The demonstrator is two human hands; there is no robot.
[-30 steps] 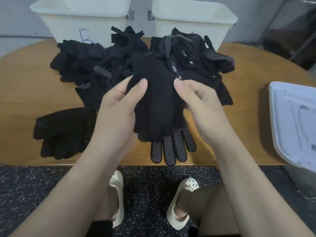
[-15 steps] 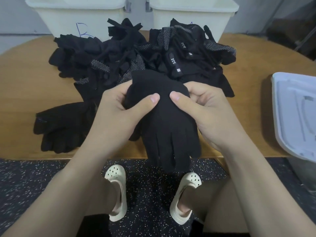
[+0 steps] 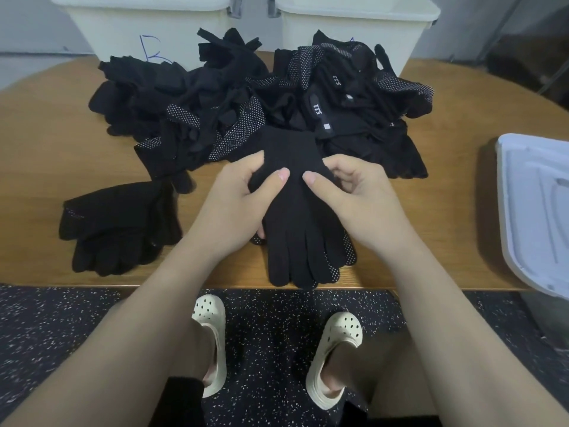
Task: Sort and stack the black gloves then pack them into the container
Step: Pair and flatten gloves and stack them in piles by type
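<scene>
A pair of black gloves (image 3: 303, 223) is held at the near edge of the wooden table (image 3: 46, 155), cuffs toward the far side and fingertips reaching the table's near lip. The left hand (image 3: 237, 201) grips the cuff end from the left, thumb laid across the top and fingers curled underneath; the right hand (image 3: 354, 195) grips it from the right in the same way. A dotted palm is seen peeking out under the right edge, so two gloves appear to be laid one on the other.

The step in hand is judged to be the squaring of this pair before it is stacked. It is done well if the cuffs are brought level, the fingers are smoothed flat against the table, and the lower glove is slid left until its dotted edge is covered. The pair is then best carried flat, supported from below, so that the alignment is not lost.

A small stack of sorted gloves (image 3: 120, 223) lies at the near left, well apart from the loose heap (image 3: 246, 100) at the far middle. Two cream bins (image 3: 147, 26) stand behind the heap, and a white lid (image 3: 535, 211) rests at the right edge.
</scene>
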